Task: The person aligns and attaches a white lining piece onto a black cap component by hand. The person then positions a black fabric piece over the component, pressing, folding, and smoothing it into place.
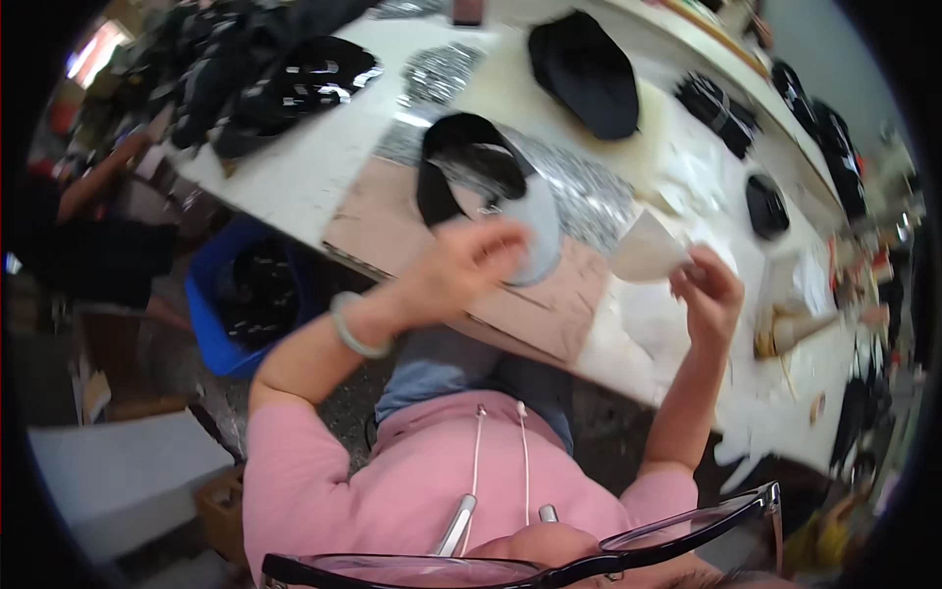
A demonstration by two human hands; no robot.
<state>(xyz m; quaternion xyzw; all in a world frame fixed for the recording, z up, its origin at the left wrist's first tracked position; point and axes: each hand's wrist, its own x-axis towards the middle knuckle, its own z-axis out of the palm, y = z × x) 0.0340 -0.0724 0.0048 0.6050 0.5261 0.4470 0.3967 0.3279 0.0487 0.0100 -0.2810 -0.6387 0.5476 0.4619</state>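
Observation:
My left hand (469, 263) grips a curved black piece with a grey inner lining (491, 187), shaped like a shoe upper, and holds it over a pinkish board (392, 231) on the white table (285, 167). My right hand (708, 294) pinches a whitish paper-like sheet (648, 250) just right of that piece. A pale green bangle (351, 329) sits on my left wrist. The motion blurs both hands.
More black pieces lie on the table: one large one (584, 74) at the back, a pile (275, 69) at the left, smaller ones (765, 206) at the right. A blue bin (245, 294) stands under the table. A brush (785, 334) lies at the right.

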